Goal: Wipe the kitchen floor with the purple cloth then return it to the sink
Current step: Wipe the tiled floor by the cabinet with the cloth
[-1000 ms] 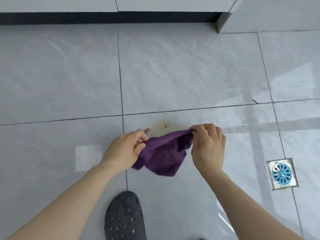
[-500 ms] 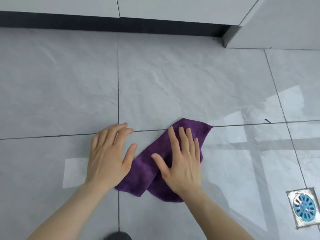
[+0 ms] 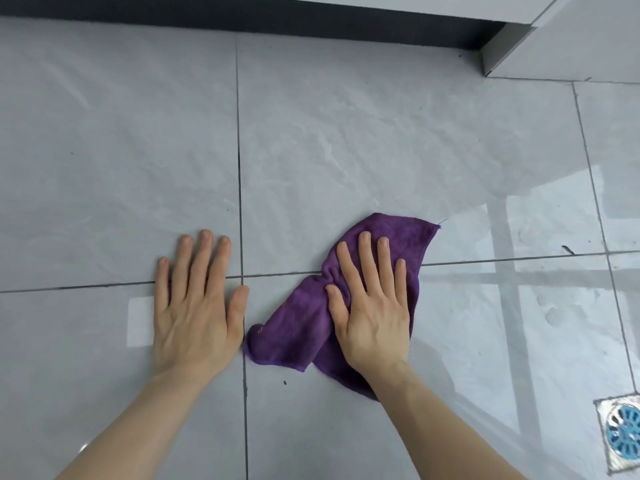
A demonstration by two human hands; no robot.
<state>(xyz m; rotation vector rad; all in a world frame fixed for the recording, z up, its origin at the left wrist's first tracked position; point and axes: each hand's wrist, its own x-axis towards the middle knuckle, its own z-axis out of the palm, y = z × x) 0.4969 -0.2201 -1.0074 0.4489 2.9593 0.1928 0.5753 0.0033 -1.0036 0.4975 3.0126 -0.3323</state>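
Observation:
A purple cloth (image 3: 294,327) lies crumpled on the grey tiled kitchen floor (image 3: 346,133), across a grout line. My right hand (image 3: 372,306) presses flat on its right half, fingers spread and pointing away from me. My left hand (image 3: 197,306) lies flat on the bare tile just left of the cloth, with its thumb close to the cloth's near-left corner. Part of the cloth is hidden under my right palm and wrist. No sink is in view.
A dark cabinet plinth (image 3: 242,15) runs along the far edge of the floor and ends at a cabinet corner (image 3: 491,57) at the upper right. A square floor drain (image 3: 623,438) with a blue grate sits at the lower right. Small dark specks dot the tiles.
One second ago both hands held the cloth up over a brownish stain. It then went down flat. Since half a second ago my right hand and the cloth shifted right, and my left hand came off it.

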